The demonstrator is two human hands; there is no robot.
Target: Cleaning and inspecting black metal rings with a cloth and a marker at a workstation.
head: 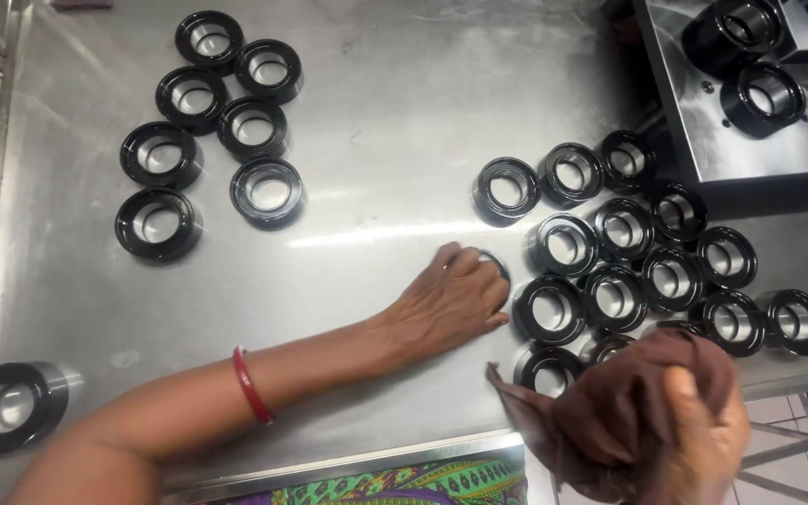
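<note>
A lone ring [11,406] sits at the tabletop's [376,122] front left corner, and seven rings [252,126] cluster near the back left. Your left hand [451,301] lies flat over a ring [496,265] mid-table, fingers curled on it. Right of it the big cluster [647,252] spreads. Your right hand [703,430] grips a brown cloth [619,411] at the front edge.

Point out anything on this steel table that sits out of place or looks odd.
One black ring sits alone at the table's near-left corner, apart from the group of seven rings upper left and the large cluster on the right. The left hand covers another ring; the right hand holds a brown cloth. Nothing looks damaged.
</note>
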